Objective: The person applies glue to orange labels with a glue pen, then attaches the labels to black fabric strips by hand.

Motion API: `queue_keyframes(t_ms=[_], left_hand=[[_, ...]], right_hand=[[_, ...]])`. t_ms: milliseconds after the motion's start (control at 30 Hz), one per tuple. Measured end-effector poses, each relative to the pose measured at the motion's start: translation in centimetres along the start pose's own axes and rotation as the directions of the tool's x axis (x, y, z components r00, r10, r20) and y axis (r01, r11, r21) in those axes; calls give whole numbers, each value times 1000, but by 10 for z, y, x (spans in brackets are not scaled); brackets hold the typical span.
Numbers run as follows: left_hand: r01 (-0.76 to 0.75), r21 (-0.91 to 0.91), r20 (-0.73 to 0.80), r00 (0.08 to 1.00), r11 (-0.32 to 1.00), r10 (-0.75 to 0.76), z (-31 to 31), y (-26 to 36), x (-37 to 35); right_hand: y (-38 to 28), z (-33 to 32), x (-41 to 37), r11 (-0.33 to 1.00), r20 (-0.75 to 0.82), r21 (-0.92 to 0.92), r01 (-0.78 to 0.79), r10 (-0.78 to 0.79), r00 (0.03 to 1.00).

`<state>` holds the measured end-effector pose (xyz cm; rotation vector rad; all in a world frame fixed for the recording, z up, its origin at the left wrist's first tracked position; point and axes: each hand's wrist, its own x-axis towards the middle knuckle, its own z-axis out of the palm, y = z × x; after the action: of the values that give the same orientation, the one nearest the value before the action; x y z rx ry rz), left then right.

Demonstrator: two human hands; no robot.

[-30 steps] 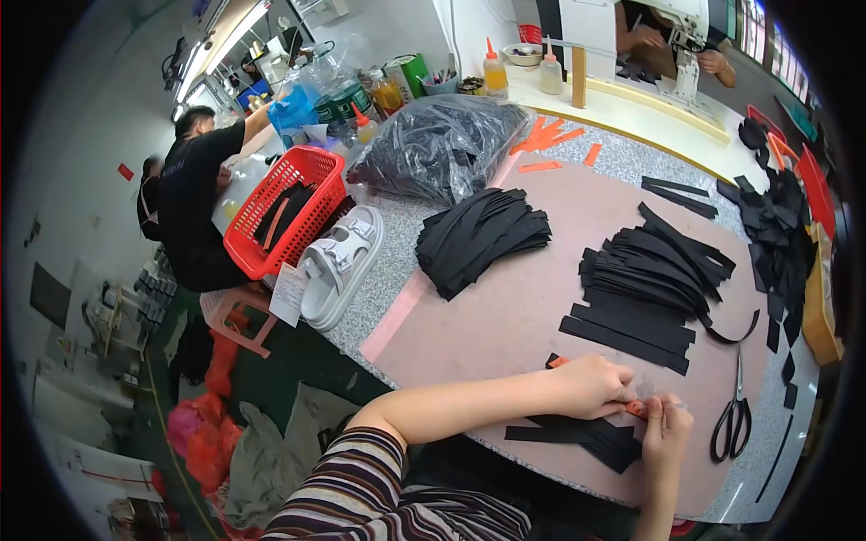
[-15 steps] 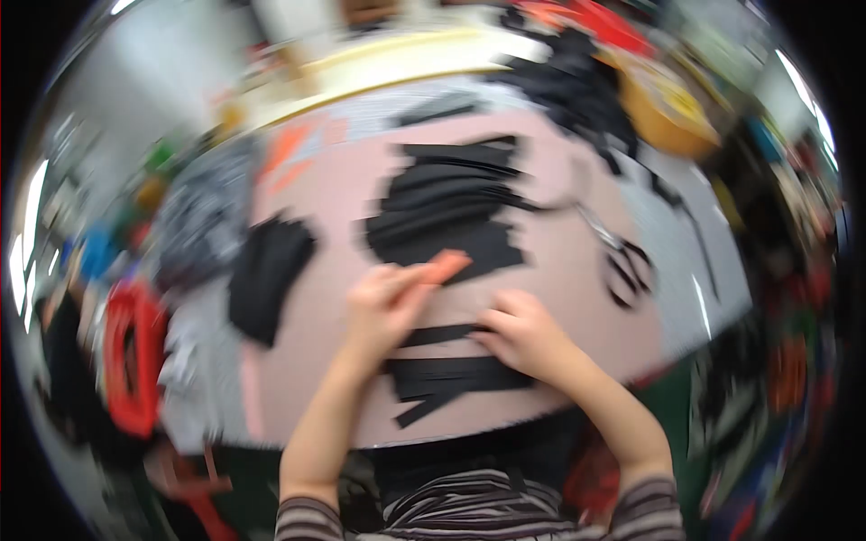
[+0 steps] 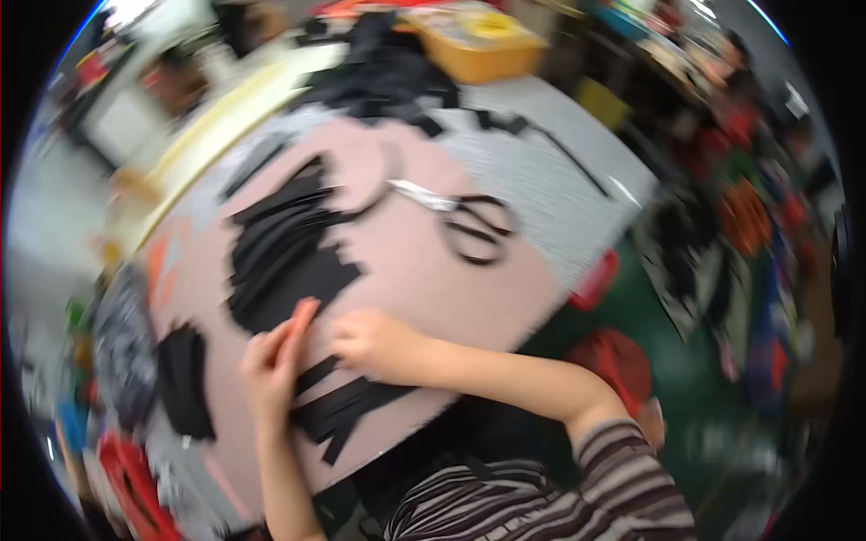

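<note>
Pinched in my left hand (image 3: pixel 269 365) is a small orange piece (image 3: pixel 305 316), its tip pointing up beside the black fabric pile. Close by on the right, my right hand (image 3: pixel 374 344) has its fingers closed at the end of a narrow black strip (image 3: pixel 316 372); blur hides the exact grip. A stack of layered black fabric pieces (image 3: pixel 280 257) lies just beyond both hands. More flat black strips (image 3: pixel 347 410) rest nearer my body. Large scissors (image 3: pixel 474 225) with black handles lie to the right, blades towards the pile.
Everything lies on a pink sheet (image 3: pixel 433 307) over a grey table. At the back are a dark fabric heap (image 3: pixel 374 81) and a yellow bin (image 3: pixel 483 50). Left are black fabric (image 3: pixel 185 379), orange pieces (image 3: pixel 162 261) and a grey plastic bag (image 3: pixel 126 343). A red stool (image 3: pixel 613 365) stands near the front edge.
The view has swung to the right and tilted, so the table appears rotated and shifted left. My hands keep nearly the same places over the fabric, the orange piece still in the left.
</note>
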<state>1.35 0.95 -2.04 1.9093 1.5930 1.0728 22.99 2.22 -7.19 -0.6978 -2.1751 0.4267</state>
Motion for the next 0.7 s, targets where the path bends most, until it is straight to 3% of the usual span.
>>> queue_keyframes(t_ms=[67, 100, 133, 233, 300, 500, 700], left_hand=[[-69, 51, -2, 998, 996, 69, -3, 6, 2], [-88, 46, -7, 996, 995, 88, -5, 7, 3], [-16, 10, -3, 1000, 1000, 16, -4, -3, 1], [-101, -43, -96, 991, 994, 97, 1, -17, -1], [-49, -105, -82, 996, 993, 40, 4, -24, -2], [-92, -173, -104, 992, 981, 75, 0, -32, -5], [-128, -206, -136, 986, 970, 102, 2, -37, -4]], right_hand=[[-2, -5, 1, 1000, -29, 28, 0, 1, 1000], [-2, -9, 3, 1000, 2, 26, 3, -3, 1000], [-9, -17, 9, 999, 49, 17, -36, 35, 998], [-17, -22, 15, 994, 105, -47, -102, 107, 989], [-15, -21, 15, 994, 144, -74, -74, 84, 986], [-23, -24, 23, 929, 291, -315, 193, -99, 952], [-26, -17, 30, 950, 251, -287, 122, -48, 967]])
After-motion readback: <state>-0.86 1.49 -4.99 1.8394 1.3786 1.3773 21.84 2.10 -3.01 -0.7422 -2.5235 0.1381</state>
